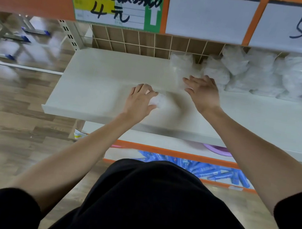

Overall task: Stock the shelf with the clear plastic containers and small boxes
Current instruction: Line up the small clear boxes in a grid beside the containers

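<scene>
The person stands square to the white shelf [98,90], both bare arms reaching over its front edge. The left hand [140,100] sits low near the middle of the board, fingers curled round a small clear container [159,100]. Motion blur smears the piece, so I cannot tell its shape or which way its long axis runs. It lies just right of that hand's knuckles, close to the shelf surface, and I cannot tell whether it touches.

The right hand [202,91] is further back and to the right. Its fingers are straight and spread, and it grips nothing. The fingertips reach the foot of a taller clear plastic container [180,65] that appears to stand upright near the wire grid [147,43] at the back.

What matters for the next move is direction. The stock already placed, a heap of bagged clear containers [251,74], fills the back right, and the tall container stands just left of it. From there leftward the board is bare. The small piece in the left hand is in front of that row and slightly left of it, so I judge it needs to travel back and a little right, landing beside the tall one. The left hand has the load; the right is nearer the row and free to steady it.
</scene>
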A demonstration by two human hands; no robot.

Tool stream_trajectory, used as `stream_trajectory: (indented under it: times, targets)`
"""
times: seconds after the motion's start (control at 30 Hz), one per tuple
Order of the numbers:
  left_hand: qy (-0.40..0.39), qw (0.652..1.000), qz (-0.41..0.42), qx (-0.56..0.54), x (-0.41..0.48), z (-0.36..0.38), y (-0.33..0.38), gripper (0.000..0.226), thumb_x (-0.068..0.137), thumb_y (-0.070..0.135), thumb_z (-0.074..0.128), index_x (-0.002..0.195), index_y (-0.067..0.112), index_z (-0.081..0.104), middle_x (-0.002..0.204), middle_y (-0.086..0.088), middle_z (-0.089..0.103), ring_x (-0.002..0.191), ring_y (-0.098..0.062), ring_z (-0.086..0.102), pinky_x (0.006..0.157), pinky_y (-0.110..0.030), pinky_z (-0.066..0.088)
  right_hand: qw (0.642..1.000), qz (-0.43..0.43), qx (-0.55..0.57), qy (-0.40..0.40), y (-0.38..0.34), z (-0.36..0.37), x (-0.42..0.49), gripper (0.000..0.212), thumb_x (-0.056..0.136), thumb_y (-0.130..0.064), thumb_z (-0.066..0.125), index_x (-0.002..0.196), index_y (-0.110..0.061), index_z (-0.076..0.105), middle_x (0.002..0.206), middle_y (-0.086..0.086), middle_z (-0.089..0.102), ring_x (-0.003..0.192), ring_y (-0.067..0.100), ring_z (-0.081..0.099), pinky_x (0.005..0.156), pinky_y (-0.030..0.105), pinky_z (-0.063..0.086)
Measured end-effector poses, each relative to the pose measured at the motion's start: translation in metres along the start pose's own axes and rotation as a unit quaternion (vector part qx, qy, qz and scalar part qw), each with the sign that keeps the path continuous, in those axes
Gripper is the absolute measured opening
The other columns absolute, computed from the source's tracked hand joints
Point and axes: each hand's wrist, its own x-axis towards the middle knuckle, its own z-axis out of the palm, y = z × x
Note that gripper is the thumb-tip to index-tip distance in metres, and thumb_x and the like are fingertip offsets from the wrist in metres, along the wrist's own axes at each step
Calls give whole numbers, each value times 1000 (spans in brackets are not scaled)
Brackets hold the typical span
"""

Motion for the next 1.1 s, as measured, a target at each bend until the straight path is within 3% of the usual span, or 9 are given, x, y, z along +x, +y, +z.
stream_trajectory:
  times: [0.1, 0.17, 0.3, 0.43, 0.5, 0.6, 0.73, 0.97, 1.1]
  targets:
    - [-33, 999, 12, -10, 6, 0, -3, 45, 89, 26, 68, 130, 12, 56, 145, -5, 47, 138, -27, 36, 108, -33, 23, 998, -43, -1, 38, 2, 4, -19, 36, 93, -19, 64, 129, -15, 64, 124, 10, 67, 102, 38, 58, 91, 45, 43]
    - [-47, 999, 9, -21, 8, 1, -2, 50, 91, 28, 65, 135, 10, 49, 142, -2, 50, 138, -25, 35, 106, -31, 23, 994, -70, -21, 80, 6, 13, -34, 33, 83, -17, 73, 116, -14, 71, 107, 8, 73, 86, 35, 63, 83, 44, 47]
    - [-41, 999, -9, -29, 11, -4, 4, 45, 87, 33, 70, 123, 12, 54, 126, -2, 59, 126, -26, 43, 96, -31, 29, 986, -122, -5, 117, 7, 22, -59, 27, 74, -24, 74, 100, -20, 75, 97, 1, 72, 84, 29, 64, 85, 36, 35]
    - [-68, 996, -29, -45, 12, -7, 8, 47, 84, 32, 72, 123, 16, 52, 124, 0, 57, 123, -26, 41, 94, -32, 32, 997, -35, 61, 20, -4, 18, -65, 43, 74, -38, 81, 111, -19, 68, 121, 6, 60, 114, 31, 52, 95, 41, 40]
    - [-86, 993, -38, -68, 13, -9, 10, 51, 82, 29, 74, 125, 15, 50, 127, 0, 54, 123, -26, 40, 94, -34, 37, 993, 14, 102, -54, -10, 13, -63, 52, 79, -44, 77, 120, -20, 59, 141, 3, 48, 132, 26, 39, 105, 39, 31]
    - [-124, 988, -54, -78, 18, -15, 13, 60, 78, 26, 77, 130, 15, 48, 130, -3, 51, 123, -27, 39, 97, -40, 41, 986, 44, 127, -102, -14, 8, -54, 45, 85, -35, 72, 122, -20, 52, 135, -1, 51, 129, 23, 40, 102, 34, 31]
    - [-135, 984, -84, -85, 19, -16, 18, 61, 77, 22, 77, 130, 15, 48, 130, -6, 53, 122, -28, 41, 97, -42, 41, 989, 59, 117, -70, -13, 3, -58, 39, 85, -33, 69, 119, -19, 55, 125, -1, 56, 120, 23, 46, 95, 32, 33]
    - [-81, 989, -56, -110, 5, -8, 75, 61, 74, 24, 79, 128, 17, 52, 126, -1, 54, 118, -25, 45, 95, -35, 38, 992, 52, 117, -4, 22, -20, -105, 50, 81, -34, 75, 125, -18, 57, 128, 0, 59, 121, 24, 47, 95, 34, 33]
    - [-74, 990, -49, -114, 6, -5, 128, 61, 74, 27, 79, 129, 19, 53, 127, 0, 54, 119, -24, 44, 97, -33, 36, 987, 103, 126, 18, 62, -44, -135, 56, 81, -32, 74, 131, -17, 54, 133, 1, 56, 125, 25, 45, 98, 35, 32]
